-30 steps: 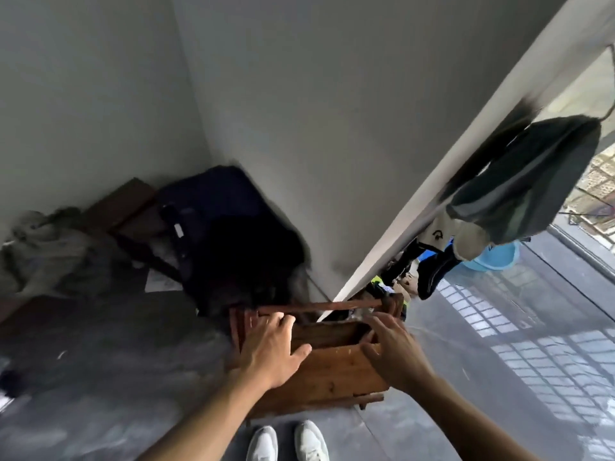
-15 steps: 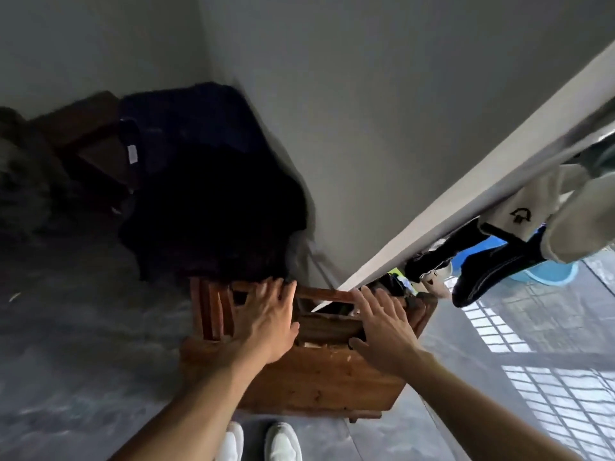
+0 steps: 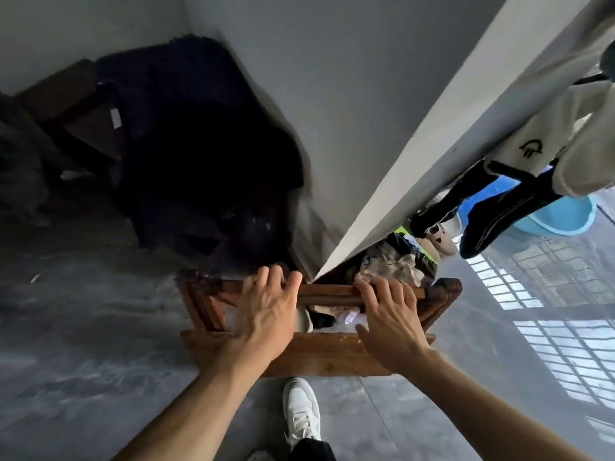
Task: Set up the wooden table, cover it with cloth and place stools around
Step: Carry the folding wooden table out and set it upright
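Nearest the camera, a white shoe (image 3: 302,412) stands on the grey floor (image 3: 76,371), just behind a folded wooden table (image 3: 319,354) that lies on its side against the wall corner (image 3: 311,277). The left hand (image 3: 266,314) reaches over its top rail (image 3: 327,292), fingers bent onto the wood, though how tight that grip is cannot be told. The right hand (image 3: 391,322) curls its fingers over the same rail, thumb spread below. Beyond the rail lies a heap of crumpled clothes (image 3: 396,257). To the left a dark bag (image 3: 199,161) slumps in the corner. Farther right, trousers (image 3: 499,197) hang above a blue basin (image 3: 562,217).
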The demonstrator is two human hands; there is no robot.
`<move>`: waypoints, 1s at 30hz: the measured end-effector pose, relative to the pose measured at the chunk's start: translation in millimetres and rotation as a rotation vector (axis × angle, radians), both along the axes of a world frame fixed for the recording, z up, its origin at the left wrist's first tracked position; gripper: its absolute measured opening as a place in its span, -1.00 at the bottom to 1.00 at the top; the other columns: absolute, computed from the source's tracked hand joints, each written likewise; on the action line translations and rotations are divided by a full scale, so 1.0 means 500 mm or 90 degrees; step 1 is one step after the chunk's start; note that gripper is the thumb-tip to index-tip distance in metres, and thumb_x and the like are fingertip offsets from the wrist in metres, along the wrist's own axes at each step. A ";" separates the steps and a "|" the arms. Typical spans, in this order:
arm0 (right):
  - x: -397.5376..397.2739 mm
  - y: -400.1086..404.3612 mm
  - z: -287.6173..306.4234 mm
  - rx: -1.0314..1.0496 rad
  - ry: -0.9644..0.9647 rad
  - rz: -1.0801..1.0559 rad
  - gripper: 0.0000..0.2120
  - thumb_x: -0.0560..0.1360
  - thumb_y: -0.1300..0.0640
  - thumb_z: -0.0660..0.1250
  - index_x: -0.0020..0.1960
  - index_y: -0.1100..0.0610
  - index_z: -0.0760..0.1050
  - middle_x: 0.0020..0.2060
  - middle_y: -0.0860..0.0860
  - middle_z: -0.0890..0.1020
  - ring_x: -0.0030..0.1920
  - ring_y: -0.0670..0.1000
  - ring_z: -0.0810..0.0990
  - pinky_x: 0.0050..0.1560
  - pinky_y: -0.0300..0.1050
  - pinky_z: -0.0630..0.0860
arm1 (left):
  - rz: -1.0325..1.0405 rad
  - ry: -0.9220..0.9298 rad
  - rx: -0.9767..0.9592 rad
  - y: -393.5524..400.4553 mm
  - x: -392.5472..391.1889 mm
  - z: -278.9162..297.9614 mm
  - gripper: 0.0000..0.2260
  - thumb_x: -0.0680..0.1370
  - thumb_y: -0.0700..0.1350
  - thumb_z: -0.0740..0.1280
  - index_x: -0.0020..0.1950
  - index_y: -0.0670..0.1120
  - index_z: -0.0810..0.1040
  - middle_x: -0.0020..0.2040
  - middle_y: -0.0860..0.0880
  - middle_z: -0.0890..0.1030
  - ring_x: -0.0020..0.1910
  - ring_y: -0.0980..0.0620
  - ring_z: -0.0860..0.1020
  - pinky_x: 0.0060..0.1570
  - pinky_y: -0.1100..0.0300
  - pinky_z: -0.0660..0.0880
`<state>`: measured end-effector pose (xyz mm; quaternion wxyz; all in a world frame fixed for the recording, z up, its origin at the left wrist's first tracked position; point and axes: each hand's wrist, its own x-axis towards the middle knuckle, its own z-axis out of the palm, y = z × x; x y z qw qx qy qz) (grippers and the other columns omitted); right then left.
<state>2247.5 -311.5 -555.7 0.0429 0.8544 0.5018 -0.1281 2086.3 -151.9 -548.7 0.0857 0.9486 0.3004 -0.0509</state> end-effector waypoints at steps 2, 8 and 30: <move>-0.027 -0.035 0.004 -0.009 -0.006 0.016 -0.34 0.42 -0.13 0.39 0.44 -0.01 0.25 0.25 0.06 0.44 0.23 0.14 0.42 0.32 0.13 0.34 | -0.027 -0.027 0.001 -0.017 -0.029 -0.005 -0.63 0.39 -0.11 0.44 0.12 0.01 0.40 -0.05 -0.05 0.45 -0.04 -0.09 0.41 -0.13 0.02 0.44; -0.094 -0.106 0.020 0.036 0.016 0.023 -0.72 0.52 -0.07 0.33 0.19 -0.03 0.44 -0.04 -0.04 0.57 -0.03 0.08 0.58 -0.03 0.02 0.46 | -0.072 -0.035 -0.039 -0.093 -0.120 -0.004 -0.63 0.41 -0.12 0.44 0.15 0.06 0.40 -0.02 0.00 0.50 -0.05 -0.05 0.48 -0.08 0.03 0.42; -0.293 -0.329 0.473 0.078 0.119 0.257 -0.83 0.58 -0.05 0.26 0.12 -0.02 0.44 -0.03 0.00 0.62 -0.04 0.12 0.62 -0.13 0.01 0.53 | 0.083 0.011 -0.053 -0.445 -0.415 0.489 -0.83 0.60 -0.12 0.25 0.14 0.09 0.34 -0.04 0.06 0.46 -0.12 0.00 0.54 -0.12 0.13 0.45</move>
